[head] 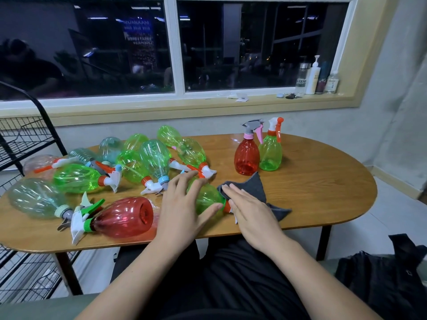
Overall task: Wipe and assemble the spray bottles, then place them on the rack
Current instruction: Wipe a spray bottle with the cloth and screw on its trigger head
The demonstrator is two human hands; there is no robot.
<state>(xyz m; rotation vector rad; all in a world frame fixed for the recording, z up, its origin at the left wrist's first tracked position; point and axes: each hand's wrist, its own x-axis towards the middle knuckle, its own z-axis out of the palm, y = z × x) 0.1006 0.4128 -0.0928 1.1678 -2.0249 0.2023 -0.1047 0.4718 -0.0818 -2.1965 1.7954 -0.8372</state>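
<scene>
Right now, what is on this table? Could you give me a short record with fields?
Surface: oval wooden table
Standing: red plastic spray bottle and green plastic spray bottle, upright, side by side, towards the right
Lying: many green, clear and red plastic bottles, scattered over the left half
Being handled: small green bottle, on its side between the hands
Left: left hand rests on it, fingers spread
Right: right hand flat, fingertips on dark grey cloth
Rack: black wire rack, left of the table
</scene>
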